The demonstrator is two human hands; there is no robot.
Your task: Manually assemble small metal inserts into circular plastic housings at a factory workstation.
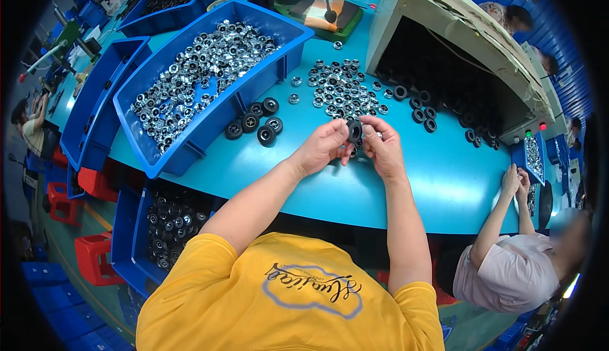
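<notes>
Above the teal tabletop (pixel 406 180), left hand (pixel 323 148) and right hand (pixel 382 148) together pinch a small black rubber wheel (pixel 354 131), which could slip and roll into the loose silver bearings (pixel 339 91).

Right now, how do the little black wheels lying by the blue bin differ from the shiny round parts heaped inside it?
The black wheels are dark and matte; the shiny parts are silvery and glinting. The wheels are only a handful, lying apart on the teal table; the shiny parts fill the blue bin in a heap. Both are small and round.
</notes>
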